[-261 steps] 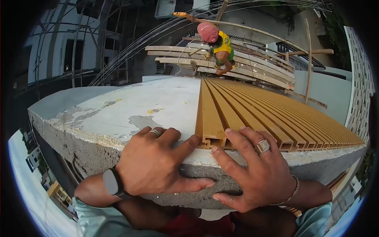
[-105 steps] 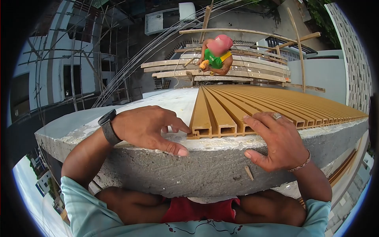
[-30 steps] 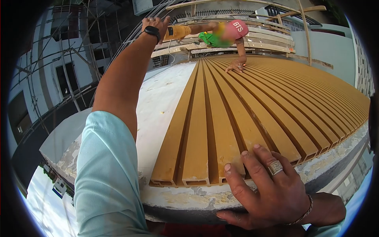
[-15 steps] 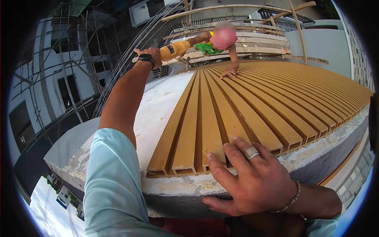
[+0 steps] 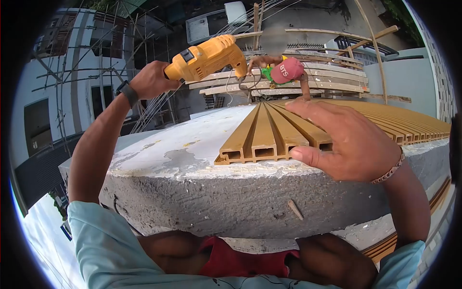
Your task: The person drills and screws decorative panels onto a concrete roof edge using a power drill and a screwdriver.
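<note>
My left hand [image 5: 153,83] is wrapped round the front end of a yellow power drill [image 5: 204,57], out beyond the wall. The drill's handle points away from me, and a co-worker's hand [image 5: 260,62] is right at it. Brown fluted wall panels [image 5: 263,126] lie along the wall face, their hollow cut ends toward me. Over these panels my right hand [image 5: 353,135] is open, fingers stretched out and thumb at the cut ends. A bracelet circles its wrist.
A co-worker in a red cap [image 5: 287,71] is at the far end of the panels, beside wooden scaffold planks [image 5: 332,77]. The rough concrete edge [image 5: 231,202] runs in front of me. White wall surface [image 5: 192,137] extends left of the panels. Bamboo scaffolding [image 5: 96,72] stands at left.
The drill has come nearer to me and left, and more of it shows. My right hand has shifted right across the panel ends. My view has tilted, showing more of the concrete edge.
</note>
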The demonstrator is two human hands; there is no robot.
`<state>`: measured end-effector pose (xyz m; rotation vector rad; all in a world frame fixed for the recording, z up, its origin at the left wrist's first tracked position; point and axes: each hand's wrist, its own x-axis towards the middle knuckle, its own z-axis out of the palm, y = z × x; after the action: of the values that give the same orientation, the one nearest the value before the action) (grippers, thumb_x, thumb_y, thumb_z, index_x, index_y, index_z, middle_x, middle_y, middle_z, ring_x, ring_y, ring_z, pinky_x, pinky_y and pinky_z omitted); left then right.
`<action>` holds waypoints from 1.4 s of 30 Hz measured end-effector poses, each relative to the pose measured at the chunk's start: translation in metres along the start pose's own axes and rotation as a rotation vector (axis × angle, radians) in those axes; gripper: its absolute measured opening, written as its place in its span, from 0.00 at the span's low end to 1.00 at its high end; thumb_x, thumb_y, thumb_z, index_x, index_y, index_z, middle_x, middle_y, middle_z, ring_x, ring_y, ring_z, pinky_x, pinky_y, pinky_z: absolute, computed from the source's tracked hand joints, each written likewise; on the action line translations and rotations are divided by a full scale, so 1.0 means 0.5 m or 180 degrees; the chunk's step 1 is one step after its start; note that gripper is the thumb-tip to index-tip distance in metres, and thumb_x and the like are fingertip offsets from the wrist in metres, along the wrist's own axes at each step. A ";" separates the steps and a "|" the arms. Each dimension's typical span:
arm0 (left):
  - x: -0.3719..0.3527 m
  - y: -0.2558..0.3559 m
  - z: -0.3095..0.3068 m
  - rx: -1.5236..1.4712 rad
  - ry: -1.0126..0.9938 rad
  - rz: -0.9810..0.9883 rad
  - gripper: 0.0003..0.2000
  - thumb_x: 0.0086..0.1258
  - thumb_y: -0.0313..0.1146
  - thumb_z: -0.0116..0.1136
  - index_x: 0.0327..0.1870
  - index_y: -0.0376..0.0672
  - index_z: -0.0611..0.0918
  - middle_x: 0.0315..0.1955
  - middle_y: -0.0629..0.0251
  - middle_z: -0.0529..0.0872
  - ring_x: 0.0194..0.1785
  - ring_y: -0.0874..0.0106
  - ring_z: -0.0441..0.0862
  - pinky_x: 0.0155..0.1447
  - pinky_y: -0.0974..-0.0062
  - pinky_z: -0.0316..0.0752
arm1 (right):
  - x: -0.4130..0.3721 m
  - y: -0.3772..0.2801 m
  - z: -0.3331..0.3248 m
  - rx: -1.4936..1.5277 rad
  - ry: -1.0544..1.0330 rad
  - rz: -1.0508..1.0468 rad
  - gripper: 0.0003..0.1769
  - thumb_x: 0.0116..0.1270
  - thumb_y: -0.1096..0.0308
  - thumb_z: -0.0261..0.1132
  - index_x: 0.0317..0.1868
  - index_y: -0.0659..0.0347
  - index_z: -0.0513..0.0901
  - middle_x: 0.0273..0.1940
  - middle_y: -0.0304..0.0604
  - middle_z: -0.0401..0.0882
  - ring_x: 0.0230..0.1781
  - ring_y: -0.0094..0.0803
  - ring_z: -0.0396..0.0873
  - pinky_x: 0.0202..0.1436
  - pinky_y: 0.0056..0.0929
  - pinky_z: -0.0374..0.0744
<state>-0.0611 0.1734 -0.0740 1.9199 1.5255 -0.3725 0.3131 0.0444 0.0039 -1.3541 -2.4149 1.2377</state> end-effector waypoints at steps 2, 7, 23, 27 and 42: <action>-0.064 -0.004 -0.031 -0.0105 0.0127 0.0101 0.18 0.53 0.39 0.64 0.40 0.35 0.82 0.26 0.60 0.85 0.25 0.71 0.82 0.35 0.73 0.77 | 0.065 0.024 -0.029 -0.0376 0.0624 0.0078 0.36 0.59 0.47 0.67 0.62 0.59 0.70 0.49 0.59 0.78 0.48 0.50 0.79 0.51 0.42 0.77; -0.184 0.016 -0.081 -0.0200 0.0761 0.0647 0.18 0.53 0.39 0.65 0.38 0.33 0.80 0.23 0.64 0.81 0.24 0.75 0.77 0.33 0.75 0.74 | 0.231 0.072 -0.067 0.0129 0.0717 -0.0330 0.55 0.49 0.49 0.76 0.71 0.54 0.51 0.66 0.54 0.60 0.67 0.42 0.65 0.67 0.41 0.67; -0.234 -0.020 -0.032 -0.0497 0.0503 0.0851 0.18 0.53 0.37 0.67 0.39 0.30 0.82 0.24 0.57 0.85 0.24 0.70 0.82 0.35 0.73 0.79 | 0.373 0.023 0.083 0.0765 -0.0457 -0.0195 0.29 0.47 0.60 0.79 0.50 0.58 0.80 0.42 0.39 0.84 0.41 0.27 0.80 0.51 0.29 0.78; -0.252 -0.016 -0.027 -0.0676 0.0433 0.0599 0.19 0.51 0.38 0.67 0.39 0.32 0.81 0.24 0.59 0.84 0.24 0.72 0.80 0.36 0.75 0.78 | 0.369 0.012 0.084 0.0810 -0.0464 -0.0138 0.30 0.48 0.62 0.79 0.52 0.57 0.79 0.43 0.39 0.84 0.42 0.25 0.81 0.51 0.27 0.80; -0.310 0.000 -0.078 -0.0682 0.1108 0.0806 0.24 0.54 0.46 0.66 0.42 0.33 0.79 0.28 0.64 0.83 0.28 0.76 0.81 0.37 0.78 0.79 | 0.381 0.039 0.035 0.1442 0.0938 -0.1174 0.23 0.54 0.73 0.74 0.51 0.60 0.78 0.44 0.40 0.83 0.43 0.24 0.82 0.49 0.24 0.81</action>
<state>-0.1114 0.0807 0.0461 2.0440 1.4372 0.2395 0.2046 0.1828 -0.0743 -0.8461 -1.9139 1.2714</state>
